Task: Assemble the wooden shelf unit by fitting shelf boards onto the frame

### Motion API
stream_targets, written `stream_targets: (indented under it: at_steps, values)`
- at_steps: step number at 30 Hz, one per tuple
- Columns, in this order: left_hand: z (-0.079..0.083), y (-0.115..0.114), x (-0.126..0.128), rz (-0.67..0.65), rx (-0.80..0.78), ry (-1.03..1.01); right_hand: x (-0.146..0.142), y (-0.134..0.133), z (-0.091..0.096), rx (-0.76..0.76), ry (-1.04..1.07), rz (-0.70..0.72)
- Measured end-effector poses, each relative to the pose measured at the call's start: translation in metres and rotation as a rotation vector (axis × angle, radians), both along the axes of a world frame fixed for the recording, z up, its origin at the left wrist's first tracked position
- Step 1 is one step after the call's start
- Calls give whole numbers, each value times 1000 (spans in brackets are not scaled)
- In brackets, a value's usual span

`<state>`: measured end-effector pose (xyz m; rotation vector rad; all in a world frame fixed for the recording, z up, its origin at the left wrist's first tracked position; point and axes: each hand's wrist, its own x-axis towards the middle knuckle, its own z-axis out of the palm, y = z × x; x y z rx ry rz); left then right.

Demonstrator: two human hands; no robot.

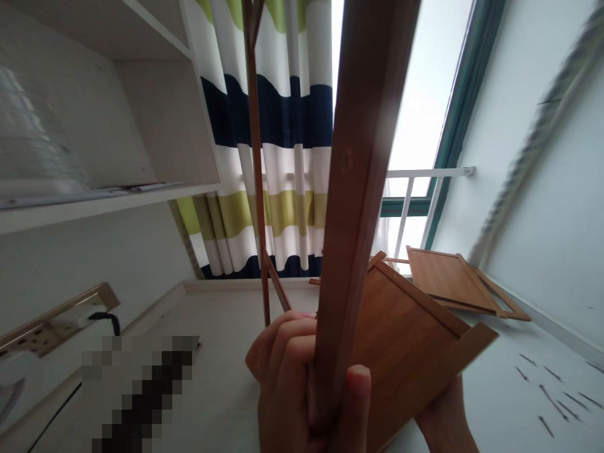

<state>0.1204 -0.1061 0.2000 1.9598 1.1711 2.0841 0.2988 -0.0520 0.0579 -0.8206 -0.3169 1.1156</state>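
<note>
My left hand (295, 384) is wrapped round a long brown wooden bar (363, 163) that stands upright and runs out of the top of the view. Joined to it is a brown wooden panel with raised edges (406, 333), tilted over the white table (226, 352). My right hand (446, 421) is under the panel's lower right corner; only part of it shows and its fingers are hidden. A thin wooden frame piece (257, 163) rises behind my left hand.
A second wooden panel (448, 280) lies at the back right by the window railing (425, 173). Several dark screws (552, 396) lie scattered at right. A striped curtain (278, 126), white shelves (117, 195) and a power strip (51, 324) are at left.
</note>
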Motion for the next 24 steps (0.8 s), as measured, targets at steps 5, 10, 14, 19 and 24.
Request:
stream_targets:
  at_steps: [5, 10, 14, 19, 24]
  values:
    - [2, -2, -1, 28, -16, 21, -39, -22, 31, 7, 145, -58]
    - [2, -3, -1, 29, -31, 9, -53, -35, 7, -135, -119, -10]
    - [3, -3, -3, 47, -42, 51, -53, -37, 2, -266, -421, -85]
    - [4, -2, -1, 59, -23, -3, -50, -34, 1, -203, -536, -88]
    - [2, -2, 2, 52, -18, -97, -43, -33, -6, -193, -573, -75]
